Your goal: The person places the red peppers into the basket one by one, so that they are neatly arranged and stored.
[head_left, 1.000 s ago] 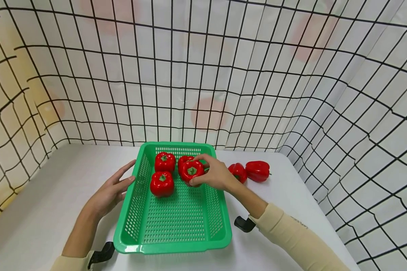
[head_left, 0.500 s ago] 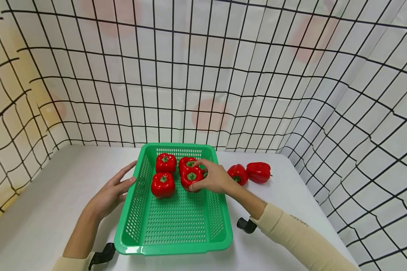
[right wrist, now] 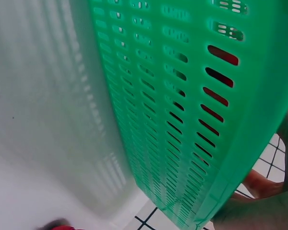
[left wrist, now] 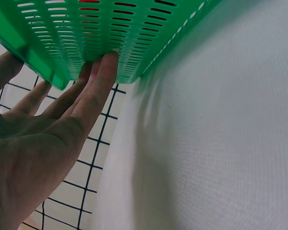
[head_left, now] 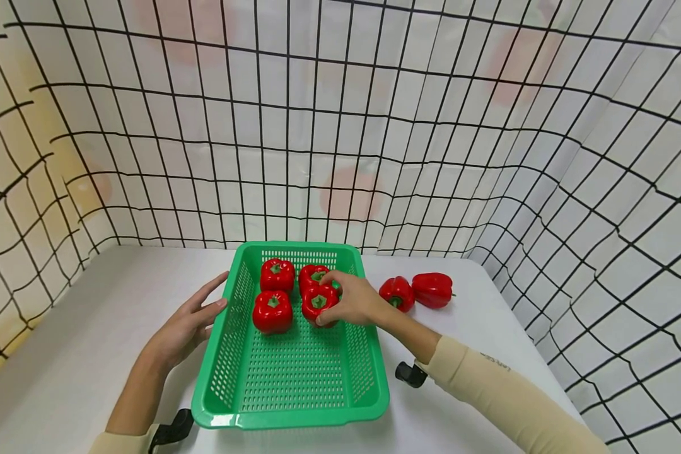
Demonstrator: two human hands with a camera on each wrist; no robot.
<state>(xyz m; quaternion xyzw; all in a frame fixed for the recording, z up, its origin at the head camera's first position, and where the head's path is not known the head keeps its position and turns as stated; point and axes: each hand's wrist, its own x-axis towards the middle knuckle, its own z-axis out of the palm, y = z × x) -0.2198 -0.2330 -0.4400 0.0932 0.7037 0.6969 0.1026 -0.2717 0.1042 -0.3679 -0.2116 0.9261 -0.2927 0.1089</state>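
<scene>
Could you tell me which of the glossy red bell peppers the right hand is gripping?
The front-right red bell pepper inside the green perforated plastic basket: the right hand curls its fingers around it; the other peppers sit untouched.

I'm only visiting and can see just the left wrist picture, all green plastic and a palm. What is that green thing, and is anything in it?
Observer: It is a green basket on a white table; four red peppers sit at its far end.
Visitor: What is the other hand doing?
Observer: The right hand reaches over the basket's right wall, and its fingers curl round the near right pepper.
Visitor: Any peppers outside it?
Observer: Yes, two more peppers lie on the table to its right.
</scene>
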